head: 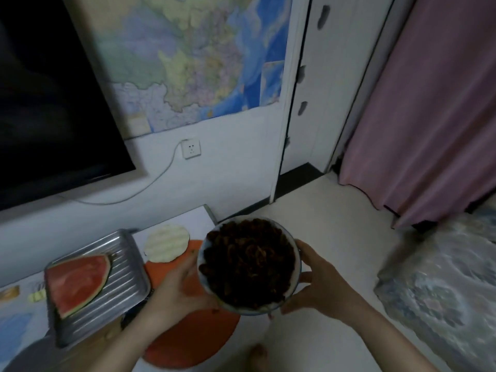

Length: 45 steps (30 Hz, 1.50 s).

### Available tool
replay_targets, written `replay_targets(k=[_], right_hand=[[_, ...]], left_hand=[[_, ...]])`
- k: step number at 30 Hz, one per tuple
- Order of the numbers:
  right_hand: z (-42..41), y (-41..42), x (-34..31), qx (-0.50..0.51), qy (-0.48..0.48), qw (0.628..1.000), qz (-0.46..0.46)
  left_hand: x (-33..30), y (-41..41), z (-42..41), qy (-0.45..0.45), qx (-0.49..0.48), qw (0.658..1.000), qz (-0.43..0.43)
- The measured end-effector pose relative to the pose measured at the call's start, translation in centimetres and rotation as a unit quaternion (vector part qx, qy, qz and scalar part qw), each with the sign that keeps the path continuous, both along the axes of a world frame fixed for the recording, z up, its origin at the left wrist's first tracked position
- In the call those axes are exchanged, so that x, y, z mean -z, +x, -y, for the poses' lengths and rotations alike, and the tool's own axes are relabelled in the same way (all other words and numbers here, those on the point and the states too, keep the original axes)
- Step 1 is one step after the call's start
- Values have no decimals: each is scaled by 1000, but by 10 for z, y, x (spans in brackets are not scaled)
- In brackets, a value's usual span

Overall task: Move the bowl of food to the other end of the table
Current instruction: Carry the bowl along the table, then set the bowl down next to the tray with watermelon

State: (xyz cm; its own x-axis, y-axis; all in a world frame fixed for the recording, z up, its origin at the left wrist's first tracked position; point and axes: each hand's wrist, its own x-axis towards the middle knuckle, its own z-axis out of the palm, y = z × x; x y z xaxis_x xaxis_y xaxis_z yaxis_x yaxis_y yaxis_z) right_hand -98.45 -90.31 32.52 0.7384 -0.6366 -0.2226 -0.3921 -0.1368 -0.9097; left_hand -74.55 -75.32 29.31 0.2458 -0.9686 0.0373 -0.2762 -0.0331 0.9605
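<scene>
A pale bowl (294, 284) heaped with dark brown food (248, 263) is held in the air near the table's right end, partly over the floor. My left hand (178, 284) grips its left side and underside. My right hand (319, 281) clasps its right side, thumb on the rim. The white table (188, 220) runs along the wall from the lower left.
A ribbed metal tray (126, 277) holding a watermelon slice (77, 281) lies on the table at left. A round pale coaster (167, 247) and an orange mat (193, 339) lie beside it. A bare foot (259, 357) stands on the light floor. Patterned bedding (442, 291) is at right.
</scene>
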Motion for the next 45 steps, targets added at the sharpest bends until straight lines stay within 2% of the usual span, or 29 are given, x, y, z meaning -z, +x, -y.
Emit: replay_targets(k=[5, 8, 15, 18, 24, 29, 33, 37, 40, 45], right_hand=[[67, 18, 12, -21, 4, 1000, 3], [127, 38, 11, -40, 9, 999, -4], [234, 125, 18, -177, -7, 984, 9], [273, 172, 32, -260, -13, 965, 21], [346, 249, 57, -419, 64, 906, 11], [368, 292, 72, -511, 82, 856, -9], [358, 327, 86, -584, 97, 806, -36], [341, 359, 105, -625, 104, 772, -49], [334, 380, 117, -632, 107, 766, -57], [332, 416, 132, -617, 103, 776, -82]], left_hand=[[12, 12, 55, -12, -30, 998, -49], [10, 25, 101, 2, -61, 998, -33], [16, 54, 155, 14, -190, 981, -45], [21, 62, 171, 27, -275, 960, -37], [32, 49, 214, 28, -415, 909, -30], [45, 27, 232, 45, -504, 862, -26], [61, 18, 227, 67, -565, 822, -35], [77, 22, 218, 103, -608, 787, -38], [89, 38, 216, 110, -611, 781, -62], [106, 77, 214, 139, -599, 783, -95]])
